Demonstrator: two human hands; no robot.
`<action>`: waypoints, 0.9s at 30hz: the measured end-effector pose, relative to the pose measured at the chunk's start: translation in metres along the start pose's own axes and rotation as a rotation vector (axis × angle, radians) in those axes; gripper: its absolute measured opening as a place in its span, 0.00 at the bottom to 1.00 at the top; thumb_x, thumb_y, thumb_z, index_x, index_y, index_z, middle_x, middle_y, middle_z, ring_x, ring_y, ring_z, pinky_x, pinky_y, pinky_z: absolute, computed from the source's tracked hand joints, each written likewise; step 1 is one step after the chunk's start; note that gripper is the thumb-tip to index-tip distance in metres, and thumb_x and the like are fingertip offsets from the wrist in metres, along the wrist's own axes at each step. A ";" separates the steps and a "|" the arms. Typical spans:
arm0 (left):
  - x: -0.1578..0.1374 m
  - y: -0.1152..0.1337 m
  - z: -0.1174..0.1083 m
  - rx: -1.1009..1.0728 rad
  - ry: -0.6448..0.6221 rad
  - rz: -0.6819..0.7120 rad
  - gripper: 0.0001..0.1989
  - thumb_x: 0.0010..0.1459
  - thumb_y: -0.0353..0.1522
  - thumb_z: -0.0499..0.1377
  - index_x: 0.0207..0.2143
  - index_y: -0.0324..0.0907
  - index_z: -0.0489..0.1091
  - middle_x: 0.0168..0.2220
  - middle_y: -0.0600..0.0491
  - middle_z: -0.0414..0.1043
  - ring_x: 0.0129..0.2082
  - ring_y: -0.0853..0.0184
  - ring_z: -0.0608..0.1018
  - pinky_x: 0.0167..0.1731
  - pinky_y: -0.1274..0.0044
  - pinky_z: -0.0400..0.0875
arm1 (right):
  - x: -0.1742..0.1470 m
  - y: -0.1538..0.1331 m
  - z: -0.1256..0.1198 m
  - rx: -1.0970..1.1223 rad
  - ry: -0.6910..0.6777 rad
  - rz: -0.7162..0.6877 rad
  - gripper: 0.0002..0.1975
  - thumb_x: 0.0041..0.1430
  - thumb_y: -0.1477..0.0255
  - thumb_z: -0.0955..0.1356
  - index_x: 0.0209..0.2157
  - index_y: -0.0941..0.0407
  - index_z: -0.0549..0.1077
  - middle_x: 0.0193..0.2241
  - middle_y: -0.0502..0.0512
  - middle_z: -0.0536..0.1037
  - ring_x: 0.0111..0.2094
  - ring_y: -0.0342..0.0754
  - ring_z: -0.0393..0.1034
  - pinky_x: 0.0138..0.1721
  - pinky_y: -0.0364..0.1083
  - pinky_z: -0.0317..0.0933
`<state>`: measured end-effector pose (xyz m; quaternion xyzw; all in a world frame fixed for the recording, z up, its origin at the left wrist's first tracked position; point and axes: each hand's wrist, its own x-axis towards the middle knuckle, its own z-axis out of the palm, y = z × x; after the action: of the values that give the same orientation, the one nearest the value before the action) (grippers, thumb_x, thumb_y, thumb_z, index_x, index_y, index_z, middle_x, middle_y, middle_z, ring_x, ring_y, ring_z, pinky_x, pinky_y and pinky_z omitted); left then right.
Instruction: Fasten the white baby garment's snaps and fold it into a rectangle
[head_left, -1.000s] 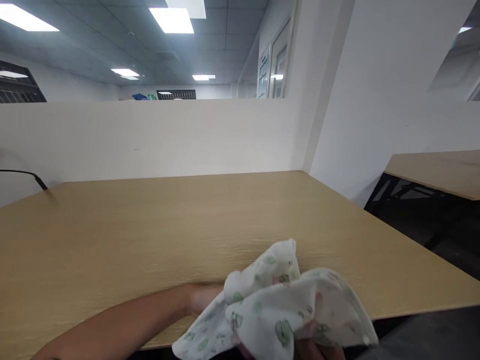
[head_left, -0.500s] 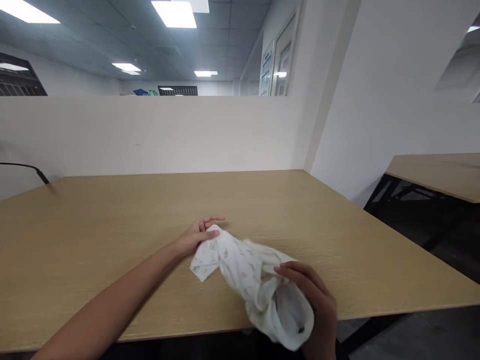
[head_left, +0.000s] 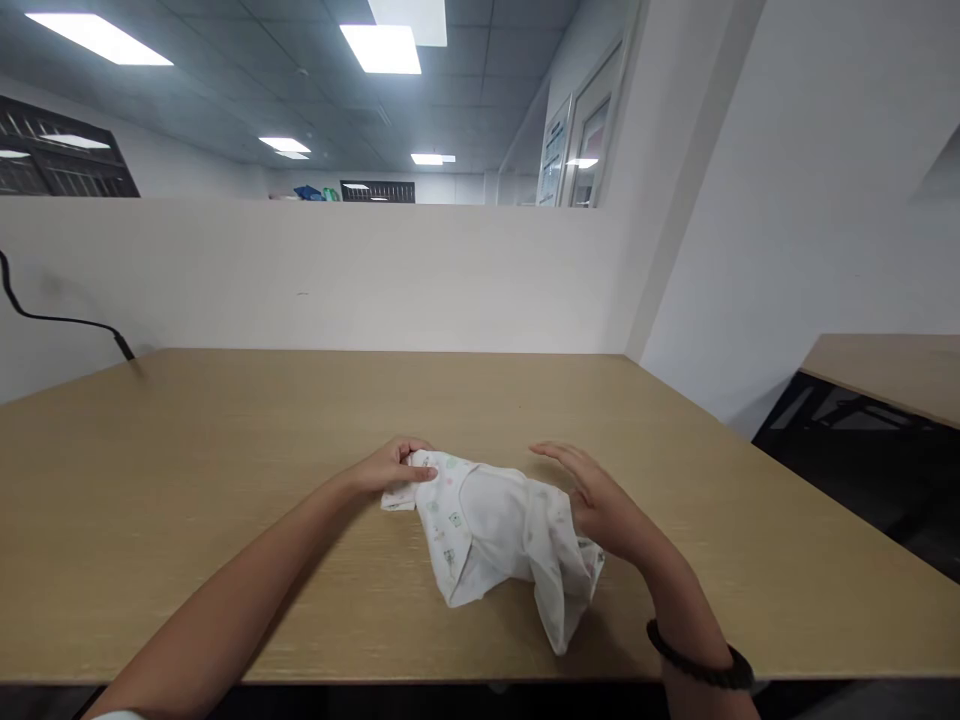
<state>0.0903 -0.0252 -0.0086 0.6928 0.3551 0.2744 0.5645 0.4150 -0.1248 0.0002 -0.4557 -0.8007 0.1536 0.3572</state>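
Note:
A white baby shirt (head_left: 491, 515) with small green and pink prints lies crumpled near the front of the table, its neck opening facing up. At its left end, a short sleeve hangs below my left hand (head_left: 397, 467), which pinches the cloth between thumb and fingers. My right hand (head_left: 589, 490) is beside the shirt's right end, fingers stretched out to the left above the table. Its thumb and lower palm are partly hidden by the bunched cloth. A dark band (head_left: 697, 665) circles my right wrist.
The light wood table (head_left: 262, 420) ends at a low white partition (head_left: 450, 280). A black cable (head_left: 75, 320) comes down to the table's left back corner. Another table (head_left: 892, 370) with black legs stands at the right, past a white wall.
My right hand has let go of the shirt's right end and moved up, fingers spreading. The shirt's right part has dropped and turned, lying flatter. My left hand keeps its pinch.

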 end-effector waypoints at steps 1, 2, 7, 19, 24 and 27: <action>0.000 0.001 0.000 0.020 -0.006 -0.004 0.21 0.42 0.44 0.71 0.31 0.35 0.74 0.27 0.51 0.73 0.26 0.68 0.73 0.25 0.80 0.65 | 0.006 0.011 0.002 0.009 -0.080 0.026 0.33 0.50 0.82 0.61 0.59 0.51 0.65 0.60 0.55 0.66 0.62 0.51 0.56 0.63 0.56 0.51; -0.001 0.002 0.001 0.036 -0.009 -0.003 0.21 0.42 0.44 0.71 0.30 0.35 0.74 0.26 0.51 0.72 0.25 0.69 0.72 0.24 0.80 0.64 | 0.012 0.021 0.005 0.011 -0.164 0.040 0.31 0.51 0.80 0.62 0.58 0.52 0.67 0.59 0.56 0.67 0.62 0.52 0.56 0.63 0.57 0.50; -0.001 0.002 0.004 0.043 0.014 0.050 0.20 0.45 0.46 0.69 0.29 0.36 0.73 0.25 0.53 0.70 0.24 0.70 0.70 0.23 0.81 0.62 | 0.040 0.046 0.026 0.020 -0.434 0.073 0.19 0.55 0.74 0.65 0.49 0.57 0.73 0.50 0.61 0.75 0.52 0.54 0.67 0.56 0.53 0.58; 0.005 0.013 -0.001 0.323 0.457 0.378 0.22 0.54 0.49 0.60 0.28 0.38 0.75 0.27 0.51 0.71 0.29 0.66 0.70 0.31 0.77 0.65 | 0.043 0.005 -0.006 0.070 0.070 0.013 0.14 0.65 0.60 0.61 0.33 0.56 0.66 0.30 0.51 0.71 0.33 0.46 0.66 0.35 0.44 0.61; -0.006 0.078 0.003 0.586 0.636 0.709 0.21 0.62 0.45 0.55 0.24 0.39 0.70 0.22 0.54 0.65 0.25 0.70 0.66 0.28 0.79 0.63 | 0.038 -0.045 -0.040 -0.183 0.407 -0.070 0.14 0.68 0.60 0.60 0.35 0.55 0.66 0.24 0.47 0.68 0.24 0.43 0.62 0.26 0.42 0.56; -0.031 0.120 0.013 0.598 0.816 0.872 0.19 0.63 0.43 0.55 0.28 0.38 0.71 0.21 0.56 0.64 0.21 0.73 0.64 0.22 0.81 0.59 | 0.028 -0.083 -0.062 -0.277 0.611 -0.210 0.13 0.68 0.61 0.61 0.33 0.54 0.66 0.21 0.45 0.65 0.18 0.41 0.57 0.21 0.42 0.52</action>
<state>0.1043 -0.0708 0.1063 0.7403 0.2882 0.6074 0.0061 0.3986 -0.1509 0.1023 -0.4398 -0.7128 -0.1376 0.5288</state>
